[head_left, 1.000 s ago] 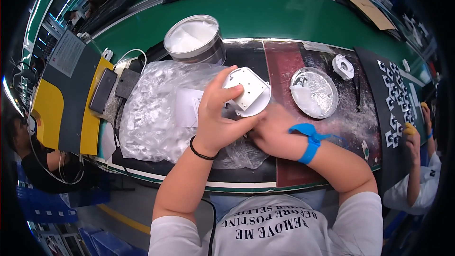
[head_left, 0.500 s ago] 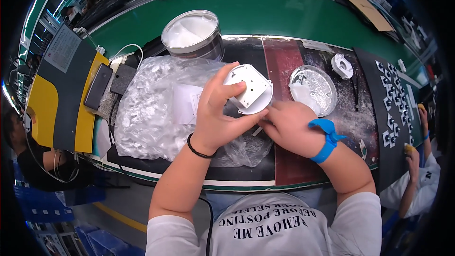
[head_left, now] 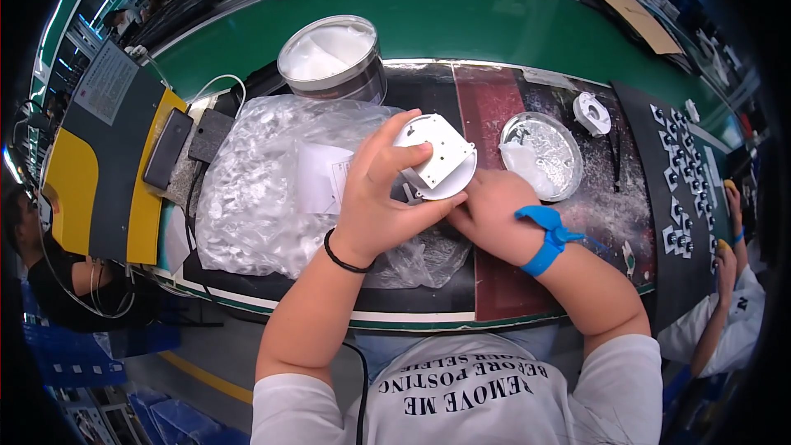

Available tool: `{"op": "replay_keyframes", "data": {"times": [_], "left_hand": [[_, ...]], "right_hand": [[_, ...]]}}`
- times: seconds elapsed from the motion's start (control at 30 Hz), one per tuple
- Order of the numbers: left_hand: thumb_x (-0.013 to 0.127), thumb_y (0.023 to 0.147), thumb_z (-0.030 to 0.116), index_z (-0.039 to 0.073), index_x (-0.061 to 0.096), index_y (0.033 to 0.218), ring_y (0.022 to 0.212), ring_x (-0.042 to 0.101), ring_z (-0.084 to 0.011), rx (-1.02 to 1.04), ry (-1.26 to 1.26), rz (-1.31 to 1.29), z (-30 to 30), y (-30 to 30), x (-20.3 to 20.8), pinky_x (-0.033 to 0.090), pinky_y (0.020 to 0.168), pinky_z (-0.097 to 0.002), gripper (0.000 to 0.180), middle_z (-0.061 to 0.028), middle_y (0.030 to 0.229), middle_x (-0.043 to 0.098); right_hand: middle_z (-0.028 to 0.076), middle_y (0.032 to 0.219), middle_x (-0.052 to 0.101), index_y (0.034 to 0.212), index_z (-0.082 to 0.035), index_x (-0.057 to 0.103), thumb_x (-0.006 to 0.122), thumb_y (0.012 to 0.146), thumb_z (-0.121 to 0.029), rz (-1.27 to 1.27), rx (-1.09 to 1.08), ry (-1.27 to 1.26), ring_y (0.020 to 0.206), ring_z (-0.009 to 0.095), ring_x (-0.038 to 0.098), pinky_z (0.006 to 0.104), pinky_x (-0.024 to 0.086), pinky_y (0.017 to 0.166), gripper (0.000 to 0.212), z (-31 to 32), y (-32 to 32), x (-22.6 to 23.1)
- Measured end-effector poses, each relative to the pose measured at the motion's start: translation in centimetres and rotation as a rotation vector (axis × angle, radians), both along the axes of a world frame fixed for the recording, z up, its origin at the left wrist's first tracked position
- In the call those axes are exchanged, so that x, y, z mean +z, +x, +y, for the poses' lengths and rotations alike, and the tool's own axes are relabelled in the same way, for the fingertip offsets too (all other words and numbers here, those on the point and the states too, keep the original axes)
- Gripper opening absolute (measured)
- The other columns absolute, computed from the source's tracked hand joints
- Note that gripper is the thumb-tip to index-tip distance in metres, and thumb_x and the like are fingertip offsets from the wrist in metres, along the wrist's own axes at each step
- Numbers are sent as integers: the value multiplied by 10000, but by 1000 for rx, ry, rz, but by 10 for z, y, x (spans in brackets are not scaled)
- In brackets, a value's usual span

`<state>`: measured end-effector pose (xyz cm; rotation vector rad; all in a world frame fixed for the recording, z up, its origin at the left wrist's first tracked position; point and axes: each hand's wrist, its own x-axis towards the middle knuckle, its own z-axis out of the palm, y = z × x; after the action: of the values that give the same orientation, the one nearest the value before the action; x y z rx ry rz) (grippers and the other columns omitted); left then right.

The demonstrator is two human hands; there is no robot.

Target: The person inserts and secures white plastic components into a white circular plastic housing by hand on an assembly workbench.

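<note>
The left hand (head_left: 371, 218) grasps a white casing (head_left: 445, 158) above the tabletop (head_left: 428, 301), between its front and back edges. The right hand (head_left: 500, 216) curls just beside the casing — whether gripping anything, I cannot tell.

I cannot resolve the fingertips of the right hand (head_left: 498, 210): they run behind the edge of the white housing (head_left: 449, 152) and the left hand (head_left: 372, 210), so their grip is unconfirmed. Some left-hand fingers are concealed behind the housing. Creases and glare on the clear bag (head_left: 251, 214) obscure its contents. The left hand overlaps the paper sheet (head_left: 315, 181); its print is too small for me to read. Small parts (head_left: 681, 241) on the dark mat (head_left: 676, 284) are too fine to identify. The dark rim cuts off the right-side co-worker (head_left: 727, 325).
</note>
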<state>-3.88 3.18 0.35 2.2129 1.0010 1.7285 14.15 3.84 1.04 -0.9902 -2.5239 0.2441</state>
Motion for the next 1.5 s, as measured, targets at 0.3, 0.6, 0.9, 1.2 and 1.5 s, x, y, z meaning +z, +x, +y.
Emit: {"op": "replay_keyframes", "data": {"times": [0.3, 0.6, 0.9, 1.2, 1.5], "left_hand": [[849, 546, 179, 144, 493, 1073, 1018, 560, -372, -12, 5, 5, 0, 5, 0, 459, 837, -422, 637, -247, 1210, 507], [859, 534, 161, 150, 476, 1075, 1032, 555, -371, -8, -42, 59, -7, 6, 0, 457, 848, -419, 663, -247, 1207, 510], [866, 513, 177, 191, 461, 1107, 1004, 563, -379, -53, -88, 178, -11, 10, 4, 461, 819, -417, 719, -253, 1207, 507], [873, 515, 198, 212, 456, 1125, 990, 570, -378, -87, -121, 186, -11, 12, 1, 462, 810, -411, 739, -260, 1202, 508], [875, 515, 195, 224, 450, 1138, 977, 578, -368, -101, -145, 172, -12, 13, 0, 465, 798, -399, 754, -258, 1205, 505]], "right_hand": [[153, 798, 609, 869, -35, 597, 615, 758, -167, 225, 82, -30, 751, 340, 589, 436, 472, 628, 173, 10, -4, -20], [97, 820, 631, 844, -36, 643, 653, 769, -119, 360, -179, -117, 802, 265, 566, 357, 437, 760, 113, 26, 88, 38], [69, 782, 616, 849, -42, 646, 645, 771, -121, 186, -259, -198, 804, 222, 541, 329, 427, 726, 111, 38, 115, 13], [81, 797, 624, 832, -40, 642, 650, 753, -115, 157, -264, -147, 811, 254, 555, 354, 431, 744, 110, 35, 114, 10], [77, 787, 625, 826, -47, 642, 647, 752, -121, 133, -266, -138, 811, 249, 559, 358, 424, 757, 106, 36, 115, 7]]}}
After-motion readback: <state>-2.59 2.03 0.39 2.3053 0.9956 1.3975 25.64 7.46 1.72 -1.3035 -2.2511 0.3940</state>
